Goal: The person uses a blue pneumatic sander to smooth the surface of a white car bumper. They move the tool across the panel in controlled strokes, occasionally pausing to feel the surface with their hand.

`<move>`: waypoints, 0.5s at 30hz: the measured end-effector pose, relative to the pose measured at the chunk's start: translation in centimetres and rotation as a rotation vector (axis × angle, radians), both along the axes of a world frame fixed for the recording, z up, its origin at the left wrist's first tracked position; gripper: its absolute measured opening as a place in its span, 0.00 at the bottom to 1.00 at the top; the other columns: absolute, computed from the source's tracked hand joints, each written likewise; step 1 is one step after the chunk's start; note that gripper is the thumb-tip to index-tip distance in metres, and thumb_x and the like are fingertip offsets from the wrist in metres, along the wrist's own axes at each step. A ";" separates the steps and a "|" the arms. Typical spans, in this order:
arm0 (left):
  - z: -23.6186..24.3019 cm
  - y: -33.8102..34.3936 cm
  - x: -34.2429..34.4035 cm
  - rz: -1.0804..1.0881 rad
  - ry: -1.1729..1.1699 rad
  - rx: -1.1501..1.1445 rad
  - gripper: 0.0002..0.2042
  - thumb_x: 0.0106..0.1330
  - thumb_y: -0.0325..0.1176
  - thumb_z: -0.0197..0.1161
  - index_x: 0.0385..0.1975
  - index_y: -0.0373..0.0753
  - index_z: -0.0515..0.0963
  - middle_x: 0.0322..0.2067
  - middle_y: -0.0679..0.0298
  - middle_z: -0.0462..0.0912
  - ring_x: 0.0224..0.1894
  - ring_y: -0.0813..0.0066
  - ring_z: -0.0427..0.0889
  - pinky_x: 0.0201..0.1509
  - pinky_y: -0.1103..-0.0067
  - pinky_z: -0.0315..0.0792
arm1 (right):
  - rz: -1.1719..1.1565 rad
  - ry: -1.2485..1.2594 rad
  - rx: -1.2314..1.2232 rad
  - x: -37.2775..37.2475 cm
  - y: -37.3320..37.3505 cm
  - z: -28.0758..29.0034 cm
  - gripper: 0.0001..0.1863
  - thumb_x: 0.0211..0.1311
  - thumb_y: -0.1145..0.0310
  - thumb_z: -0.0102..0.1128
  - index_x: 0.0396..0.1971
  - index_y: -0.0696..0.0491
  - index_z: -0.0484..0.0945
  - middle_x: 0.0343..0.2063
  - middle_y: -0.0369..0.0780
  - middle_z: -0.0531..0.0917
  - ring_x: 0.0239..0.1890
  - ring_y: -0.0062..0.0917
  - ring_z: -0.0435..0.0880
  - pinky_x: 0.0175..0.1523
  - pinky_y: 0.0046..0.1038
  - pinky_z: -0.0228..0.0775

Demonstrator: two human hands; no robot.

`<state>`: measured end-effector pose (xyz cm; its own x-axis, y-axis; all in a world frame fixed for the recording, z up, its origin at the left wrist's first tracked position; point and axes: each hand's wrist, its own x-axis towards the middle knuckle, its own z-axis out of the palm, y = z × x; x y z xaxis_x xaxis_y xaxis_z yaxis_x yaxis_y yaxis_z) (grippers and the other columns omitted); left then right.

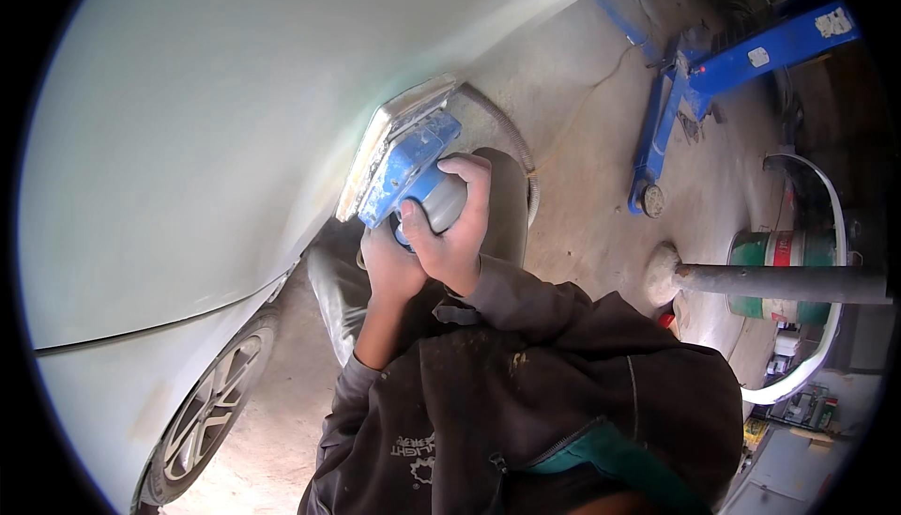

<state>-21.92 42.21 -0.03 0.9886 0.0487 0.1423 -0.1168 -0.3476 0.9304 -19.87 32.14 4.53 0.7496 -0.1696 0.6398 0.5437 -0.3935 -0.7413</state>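
One blue sander (pixel 410 164) is gripped by left hand (pixel 390 263) and right hand (pixel 458 233); its pad (pixel 375 146), slanted lower-left to upper-right, is held beyond them, facing the car panel (pixel 188 158).

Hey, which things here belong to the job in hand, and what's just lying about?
In the job:
Sander, held by left hand and right hand
Car panel, at the sander's pad
Hose, behind the sander, probably part of it

Apparently just around:
Blue metal arm
Drum
Pole
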 end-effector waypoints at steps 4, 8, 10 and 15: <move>-2.6 1.7 -1.7 0.049 -0.062 0.065 0.20 0.57 0.38 0.62 0.44 0.29 0.77 0.38 0.42 0.83 0.44 0.41 0.82 0.46 0.62 0.74 | 0.031 0.025 -0.001 -1.6 1.7 -1.4 0.32 0.45 0.71 0.69 0.52 0.56 0.64 0.48 0.47 0.68 0.50 0.36 0.68 0.56 0.37 0.64; -7.4 3.1 -2.9 0.023 -0.132 0.099 0.18 0.58 0.39 0.60 0.38 0.28 0.76 0.32 0.44 0.82 0.37 0.41 0.81 0.39 0.60 0.72 | 0.022 0.033 -0.005 -2.5 2.6 -2.2 0.35 0.40 0.73 0.72 0.52 0.54 0.65 0.46 0.49 0.68 0.47 0.43 0.71 0.51 0.41 0.68; -12.4 3.1 -3.4 0.259 -0.099 0.021 0.16 0.58 0.40 0.61 0.32 0.29 0.76 0.29 0.47 0.81 0.33 0.42 0.80 0.36 0.59 0.70 | 0.045 0.044 0.030 -2.2 2.7 -2.9 0.35 0.39 0.73 0.71 0.51 0.55 0.65 0.46 0.49 0.68 0.47 0.44 0.72 0.50 0.41 0.69; -8.4 1.5 -0.9 0.048 -0.056 0.254 0.15 0.59 0.40 0.61 0.29 0.30 0.78 0.26 0.49 0.83 0.32 0.46 0.82 0.35 0.60 0.72 | 0.027 0.025 0.053 -0.4 0.7 -4.1 0.33 0.45 0.69 0.70 0.52 0.56 0.65 0.47 0.49 0.69 0.47 0.39 0.71 0.52 0.39 0.67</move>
<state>-22.77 43.71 -8.42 0.9763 0.0512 0.2103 -0.1432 -0.5759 0.8049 -20.25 32.86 0.47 0.7702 -0.1824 0.6112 0.5343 -0.3389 -0.7744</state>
